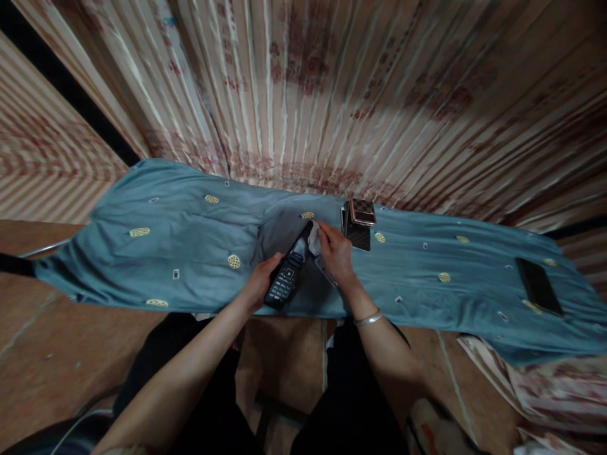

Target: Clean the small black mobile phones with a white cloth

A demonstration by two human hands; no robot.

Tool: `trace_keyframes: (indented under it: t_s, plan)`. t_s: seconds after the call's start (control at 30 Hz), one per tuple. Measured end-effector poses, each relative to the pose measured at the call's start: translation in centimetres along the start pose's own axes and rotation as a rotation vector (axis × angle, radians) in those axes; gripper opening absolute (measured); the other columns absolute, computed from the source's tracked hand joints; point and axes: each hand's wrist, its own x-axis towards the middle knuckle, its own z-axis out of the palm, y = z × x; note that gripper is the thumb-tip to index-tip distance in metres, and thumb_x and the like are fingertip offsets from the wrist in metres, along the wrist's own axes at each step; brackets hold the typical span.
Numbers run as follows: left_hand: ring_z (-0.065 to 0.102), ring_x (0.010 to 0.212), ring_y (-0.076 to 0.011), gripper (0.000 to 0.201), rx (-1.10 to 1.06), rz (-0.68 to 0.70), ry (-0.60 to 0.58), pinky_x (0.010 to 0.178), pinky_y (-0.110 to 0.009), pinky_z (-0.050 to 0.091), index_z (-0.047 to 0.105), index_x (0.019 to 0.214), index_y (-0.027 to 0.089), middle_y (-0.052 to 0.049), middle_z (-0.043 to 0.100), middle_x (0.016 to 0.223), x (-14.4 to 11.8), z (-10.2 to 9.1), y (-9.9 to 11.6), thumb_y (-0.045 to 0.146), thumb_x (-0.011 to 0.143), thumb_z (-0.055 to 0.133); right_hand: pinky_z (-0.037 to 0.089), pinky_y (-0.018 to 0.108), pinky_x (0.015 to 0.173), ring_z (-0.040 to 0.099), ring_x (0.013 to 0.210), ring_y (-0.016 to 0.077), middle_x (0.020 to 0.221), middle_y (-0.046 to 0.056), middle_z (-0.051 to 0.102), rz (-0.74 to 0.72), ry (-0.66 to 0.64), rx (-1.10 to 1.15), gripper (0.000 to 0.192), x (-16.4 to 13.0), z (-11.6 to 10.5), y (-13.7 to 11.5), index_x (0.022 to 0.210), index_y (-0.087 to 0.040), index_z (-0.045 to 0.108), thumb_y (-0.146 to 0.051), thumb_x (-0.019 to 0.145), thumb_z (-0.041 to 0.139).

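Left hand (263,279) grips an unfolded black phone (293,261) with pale-marked keys (281,287), right hand (336,251) pinching a whitish wad (313,239).

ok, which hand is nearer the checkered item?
Right. The right hand is to the near left of the checkered item; the left hand is farther left and nearer the body, gripping the keypad phone.

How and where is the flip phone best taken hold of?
Probably the keypad half of the flip phone, by its long edges, coming from the left: it is narrow and straight-sided, and the right hand holds a white cloth or tissue at the screen half.
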Motion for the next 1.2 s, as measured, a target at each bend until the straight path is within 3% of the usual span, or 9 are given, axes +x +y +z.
trace_keyframes:
  t_s: [0.17, 0.3, 0.43, 0.6, 0.8, 1.03, 1.1, 1.2]
  plan:
    - [0.068, 0.052, -0.0192, 0.042, -0.038, -0.04, 0.013, 0.05, -0.029, 0.055, 0.076, 0.101, 0.011, -0.006, 0.075, 0.071, -0.3, 0.5, 0.6, 0.051, 0.088, 0.071, 0.056, 0.036, 0.085, 0.072, 0.091, 0.0229, 0.101, 0.006, 0.082, 0.278, 0.064, 0.328, 0.039, 0.3, 0.4, 0.0, 0.108, -0.019, 0.081, -0.047, 0.09, 0.061]
    - [0.069, 0.053, -0.019, 0.036, -0.066, -0.041, 0.023, 0.05, -0.029, 0.057, 0.074, 0.102, 0.012, -0.007, 0.075, 0.072, -0.4, 0.9, 0.8, 0.045, 0.09, 0.069, 0.048, 0.025, 0.063, 0.058, 0.064, 0.0133, 0.074, -0.002, 0.071, 0.472, 0.038, 0.578, 0.042, 0.1, 1.5, 0.0, 0.093, -0.019, 0.078, -0.057, 0.08, 0.067]
    - [0.07, 0.056, -0.0187, 0.032, -0.106, 0.02, 0.012, 0.052, -0.028, 0.057, 0.073, 0.103, 0.013, -0.005, 0.074, 0.071, -0.1, 1.0, 0.8, 0.041, 0.088, 0.072, 0.041, 0.023, 0.057, 0.047, 0.057, 0.0114, 0.059, -0.006, 0.055, 0.45, -0.029, 0.601, 0.04, -0.5, 2.5, -0.5, 0.068, -0.021, 0.066, -0.06, 0.079, 0.064]
    - [0.076, 0.071, -0.0219, 0.031, -0.178, 0.033, 0.04, 0.063, -0.031, 0.061, 0.072, 0.106, 0.015, -0.006, 0.077, 0.079, 0.4, 0.9, 1.0, 0.039, 0.086, 0.074, 0.038, 0.024, 0.059, 0.046, 0.061, 0.0131, 0.058, -0.005, 0.052, 0.395, -0.086, 0.562, 0.037, -1.3, 2.9, -1.9, 0.061, -0.023, 0.06, -0.055, 0.079, 0.067]
    - [0.076, 0.077, -0.0228, 0.032, -0.211, 0.082, 0.064, 0.069, -0.032, 0.062, 0.072, 0.106, 0.014, -0.007, 0.078, 0.085, 1.0, 1.1, 1.6, 0.04, 0.087, 0.071, 0.034, 0.023, 0.054, 0.043, 0.058, 0.0132, 0.057, -0.005, 0.046, 0.315, -0.148, 0.454, 0.036, -2.4, 3.1, -3.3, 0.061, -0.023, 0.058, -0.048, 0.086, 0.057]
    - [0.076, 0.08, -0.0226, 0.029, -0.261, 0.073, 0.11, 0.071, -0.032, 0.062, 0.07, 0.104, 0.015, -0.007, 0.078, 0.087, 1.7, 0.6, 1.6, 0.039, 0.088, 0.07, 0.04, 0.023, 0.057, 0.05, 0.058, 0.0136, 0.059, -0.004, 0.055, 0.285, -0.158, 0.382, 0.033, -2.9, 3.7, -3.6, 0.068, -0.022, 0.066, -0.04, 0.09, 0.051]
    - [0.076, 0.081, -0.0222, 0.029, -0.257, 0.1, 0.126, 0.072, -0.032, 0.062, 0.07, 0.102, 0.015, -0.006, 0.078, 0.088, 1.9, 0.5, 1.4, 0.039, 0.086, 0.072, 0.047, 0.025, 0.063, 0.06, 0.065, 0.0158, 0.068, -0.002, 0.067, 0.28, -0.149, 0.359, 0.029, -2.8, 3.7, -3.7, 0.08, -0.023, 0.073, -0.039, 0.093, 0.053]
    - [0.076, 0.086, -0.0233, 0.028, -0.263, 0.108, 0.135, 0.075, -0.033, 0.062, 0.071, 0.1, 0.015, -0.006, 0.078, 0.089, 1.9, 0.6, 1.5, 0.039, 0.085, 0.072, 0.057, 0.03, 0.079, 0.073, 0.086, 0.0201, 0.096, 0.002, 0.08, 0.265, -0.111, 0.355, 0.027, -2.6, 3.7, -3.8, 0.107, -0.024, 0.076, -0.037, 0.093, 0.057]
